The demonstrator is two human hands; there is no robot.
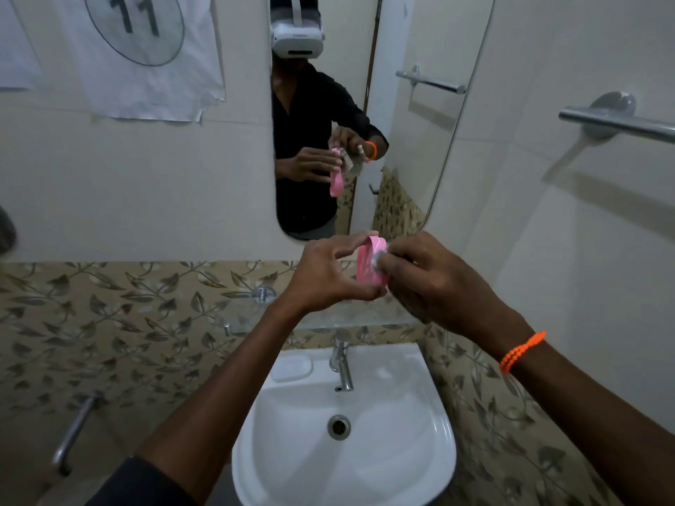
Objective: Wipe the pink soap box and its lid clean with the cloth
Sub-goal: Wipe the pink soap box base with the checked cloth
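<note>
A pink soap box part (pixel 367 266) is held on edge above the sink, in front of the mirror. My left hand (pixel 328 275) grips it from the left, fingers at its top and bottom. My right hand (pixel 434 279), with an orange bead bracelet at the wrist, presses a small pale cloth (pixel 380 256) against the pink piece's inner face. Most of the cloth is hidden inside that hand. I cannot tell whether the pink piece is the box or its lid. The other pink piece is not in view.
A white sink (pixel 343 469) with a chrome tap (pixel 341 363) lies below my hands. A glass shelf (pixel 255 319) runs under the mirror (pixel 401 122). Towel bar (pixel 617 124) at right, a metal handle (pixel 73 432) low left, paper marked 11 (pixel 146 49) on the wall.
</note>
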